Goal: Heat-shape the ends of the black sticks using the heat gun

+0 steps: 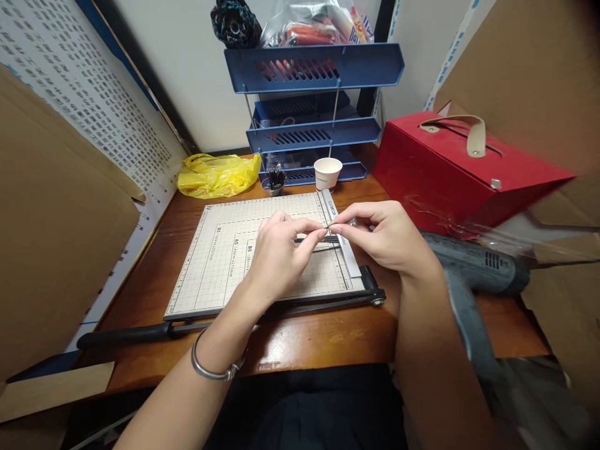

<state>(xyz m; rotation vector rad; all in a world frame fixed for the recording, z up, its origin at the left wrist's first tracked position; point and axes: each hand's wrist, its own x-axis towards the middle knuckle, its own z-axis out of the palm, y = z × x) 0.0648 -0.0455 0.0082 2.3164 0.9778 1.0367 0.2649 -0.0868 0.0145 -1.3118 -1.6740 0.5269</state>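
Observation:
Above the right side of a paper cutter (pixel 225 250), my left hand (pixel 285 244) and my right hand (pixel 384 234) meet at the fingertips. Both are closed in a pinch on a small, thin dark piece (pixel 327 227), too small to make out fully. Just below the fingers, several thin black strips (pixel 323 240) lie on the gridded board, partly hidden by my left hand. The cutter's black-handled blade arm (pixel 124 335) lies down along the near edge. Behind the board stands a small clear cup holding short black pieces (pixel 276 180).
A white paper cup (pixel 327 173) and blue tiered trays (pixel 314 134) stand at the back. A yellow plastic bag (pixel 219 176) lies back left. On the right are a red box (pixel 469 169) and a grey heat gun (pixel 478 265). Cardboard (pixel 60 219) borders the left.

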